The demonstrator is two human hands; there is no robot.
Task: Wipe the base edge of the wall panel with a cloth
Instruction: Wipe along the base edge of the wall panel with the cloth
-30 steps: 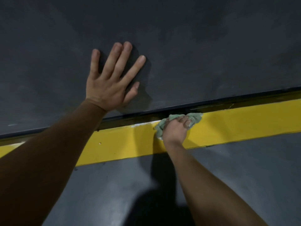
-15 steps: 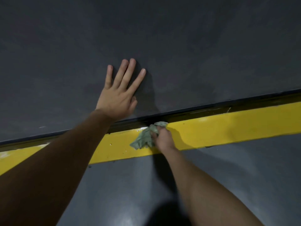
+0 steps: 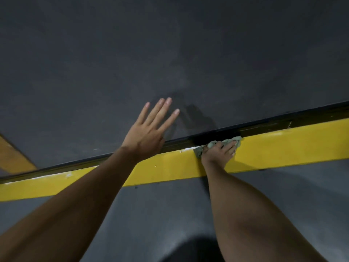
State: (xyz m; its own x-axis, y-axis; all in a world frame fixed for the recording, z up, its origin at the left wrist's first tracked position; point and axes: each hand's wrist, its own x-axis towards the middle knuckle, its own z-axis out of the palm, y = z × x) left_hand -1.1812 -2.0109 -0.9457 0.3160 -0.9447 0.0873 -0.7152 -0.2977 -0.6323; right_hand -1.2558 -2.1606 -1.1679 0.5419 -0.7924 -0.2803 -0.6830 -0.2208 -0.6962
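A dark grey wall panel [image 3: 170,53] fills the upper view. Its black base edge [image 3: 264,124] runs diagonally, higher at the right, above a yellow painted strip [image 3: 283,146]. My right hand [image 3: 219,154] presses a crumpled pale green cloth [image 3: 237,141] against the top of the yellow strip, right under the base edge. Most of the cloth is hidden beneath the fingers. My left hand [image 3: 149,131] rests flat on the panel with fingers spread, just left of the cloth.
Grey glossy floor [image 3: 292,195] lies below the yellow strip, with my shadow at the bottom centre. An orange-brown patch [image 3: 13,157] shows at the far left. White scuffs mark the strip's upper edge on the left.
My right hand has slid the cloth to the right along the base edge after a stroke to the left. The view has shifted, so both hands sit lower in frame.
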